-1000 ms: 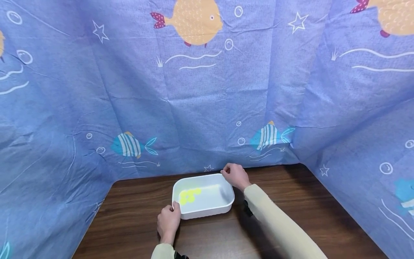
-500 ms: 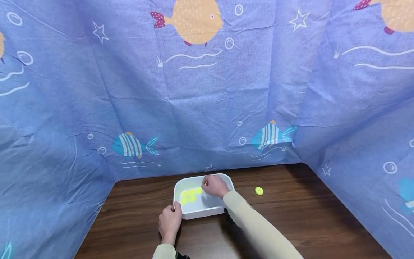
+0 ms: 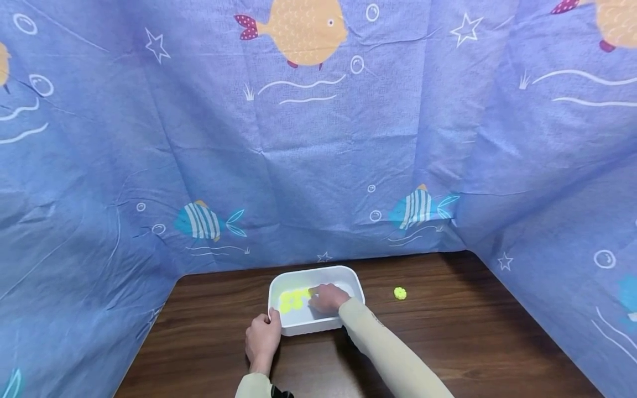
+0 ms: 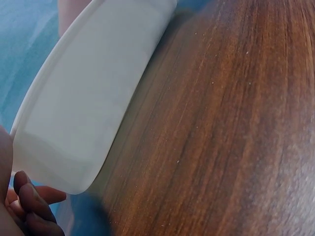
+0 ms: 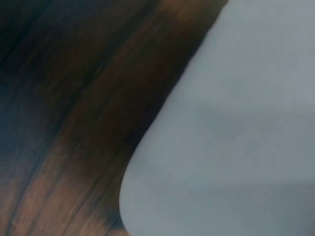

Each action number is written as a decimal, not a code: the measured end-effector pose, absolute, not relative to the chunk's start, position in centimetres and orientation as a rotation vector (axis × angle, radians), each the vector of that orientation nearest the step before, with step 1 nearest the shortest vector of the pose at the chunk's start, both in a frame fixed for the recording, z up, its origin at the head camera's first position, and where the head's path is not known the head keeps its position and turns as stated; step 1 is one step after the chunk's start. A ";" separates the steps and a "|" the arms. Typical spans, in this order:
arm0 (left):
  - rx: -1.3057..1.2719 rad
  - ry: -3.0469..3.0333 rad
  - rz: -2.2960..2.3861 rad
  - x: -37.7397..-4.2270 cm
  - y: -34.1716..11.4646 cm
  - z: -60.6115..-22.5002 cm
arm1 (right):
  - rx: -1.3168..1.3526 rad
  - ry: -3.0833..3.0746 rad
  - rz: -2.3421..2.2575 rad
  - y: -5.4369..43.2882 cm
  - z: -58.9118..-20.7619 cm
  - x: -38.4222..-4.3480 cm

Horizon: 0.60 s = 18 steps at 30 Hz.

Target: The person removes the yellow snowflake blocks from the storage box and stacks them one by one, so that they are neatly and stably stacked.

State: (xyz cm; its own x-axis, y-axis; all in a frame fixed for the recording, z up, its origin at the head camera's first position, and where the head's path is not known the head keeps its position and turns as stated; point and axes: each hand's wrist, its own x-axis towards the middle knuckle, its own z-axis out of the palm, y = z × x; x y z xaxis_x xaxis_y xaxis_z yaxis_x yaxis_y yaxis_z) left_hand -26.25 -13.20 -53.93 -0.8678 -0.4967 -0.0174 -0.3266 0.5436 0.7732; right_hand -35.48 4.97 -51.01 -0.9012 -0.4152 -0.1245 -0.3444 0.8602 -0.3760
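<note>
A white plastic tray (image 3: 318, 328) stands on the wooden table. At its near left corner my left hand (image 3: 262, 337) grips the rim, thumb over the edge; in the left wrist view its curled fingers (image 4: 34, 204) lie beside the tray's outer wall. Several bright yellow pieces (image 3: 291, 300) cluster in the tray's left half. My right hand (image 3: 330, 298) reaches into the tray, index finger and thumb apart, the index fingertip right at the rightmost yellow piece. A small flower-shaped yellow piece (image 3: 400, 293) lies on the table right of the tray. The right wrist view shows only the tray's outer side and table.
The dark brown table (image 3: 209, 326) ends at the back against a blue cloth (image 3: 318, 166) with printed fish, which also hangs at both sides. My right sleeve (image 3: 393, 348) passes over the tray's near right rim.
The right hand has moved from the tray's far right corner into the tray, towards the yellow pieces. The yellow piece on the table has come into view. The left hand stays at the rim.
</note>
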 end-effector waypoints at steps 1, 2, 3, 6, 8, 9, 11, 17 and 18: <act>0.693 -2.576 -1.225 -26.2 -13.2 -53.9 | -0.573 2.845 -0.487 5.0 -51.1 -35.4; 0.690 -2.577 -1.223 -26.3 -13.2 -53.9 | -0.551 2.861 -0.465 5.1 -51.2 -35.4; 0.688 -2.576 -1.226 -26.3 -13.2 -53.9 | -0.539 2.878 -0.445 5.2 -51.3 -35.4; 0.683 -2.573 -1.230 -26.3 -13.2 -54.0 | -0.515 2.939 -0.389 5.5 -51.5 -35.4; 0.688 -2.571 -1.231 -26.2 -13.2 -53.9 | -0.489 2.970 -0.383 5.8 -51.4 -35.4; 0.690 -2.570 -1.234 -26.2 -13.3 -53.9 | -0.481 2.989 -0.379 6.0 -51.4 -35.4; 0.696 -2.571 -1.232 -26.2 -13.3 -53.8 | -0.463 3.027 -0.390 6.3 -51.2 -35.3; 0.692 -2.571 -1.234 -26.1 -13.3 -53.8 | -0.511 3.074 -0.477 7.0 -51.0 -35.3; 0.692 -2.570 -1.236 -26.1 -13.3 -53.9 | -0.501 3.067 -0.512 7.0 -51.0 -35.3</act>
